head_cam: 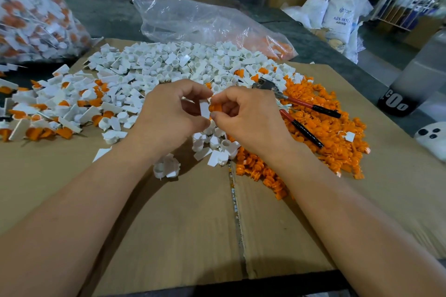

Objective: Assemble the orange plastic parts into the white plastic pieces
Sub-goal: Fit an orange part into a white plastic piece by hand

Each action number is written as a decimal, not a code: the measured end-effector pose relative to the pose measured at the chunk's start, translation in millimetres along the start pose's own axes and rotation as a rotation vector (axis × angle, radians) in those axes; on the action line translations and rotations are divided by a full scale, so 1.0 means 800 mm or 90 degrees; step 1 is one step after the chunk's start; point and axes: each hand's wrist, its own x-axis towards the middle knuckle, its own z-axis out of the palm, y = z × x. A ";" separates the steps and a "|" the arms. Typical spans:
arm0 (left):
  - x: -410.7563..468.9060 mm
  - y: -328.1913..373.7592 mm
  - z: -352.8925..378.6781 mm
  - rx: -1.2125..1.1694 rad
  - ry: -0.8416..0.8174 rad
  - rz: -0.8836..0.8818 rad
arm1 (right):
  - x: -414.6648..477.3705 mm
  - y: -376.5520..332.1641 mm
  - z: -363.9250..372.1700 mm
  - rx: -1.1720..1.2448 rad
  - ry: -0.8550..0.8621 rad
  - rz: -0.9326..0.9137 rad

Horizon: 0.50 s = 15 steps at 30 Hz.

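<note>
Head view, left fingers (193, 90): we saw them curled and pinched on a white piece (204, 109), held upright between thumb and forefinger, probably to turn its socket toward the other hand.
Right fingers (228, 97): clamped on an orange part (215, 106) that touched the white piece's side; we judged the part not yet seated.
Hands: the left hand (169, 113) and right hand (243, 116) met above the piles, which we took as a way to line up the two bits by eye.
White pile (169, 65): loose white pieces lay beneath and just beyond the hands, near the left hand.
Orange pile (325, 142): loose orange parts were heaped to the right, beside the right hand, so we supposed each hand drew from its own stock.
Finished pile (48, 108): joined white-and-orange pieces lay to the left, apart from the loose parts.
Pliers (300, 103): red-handled, they rested on the orange pile, untouched.
Bags: a clear bag (205, 21) holding some orange parts lay behind the white pile; a fuller bag (31, 12) of mixed pieces stood far left.
Surface (181, 224): cardboard covered it under everything, likely to keep the parts gathered.
</note>
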 end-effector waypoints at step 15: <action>0.003 0.004 -0.011 -0.159 0.032 -0.046 | -0.001 -0.002 -0.005 0.126 0.005 -0.032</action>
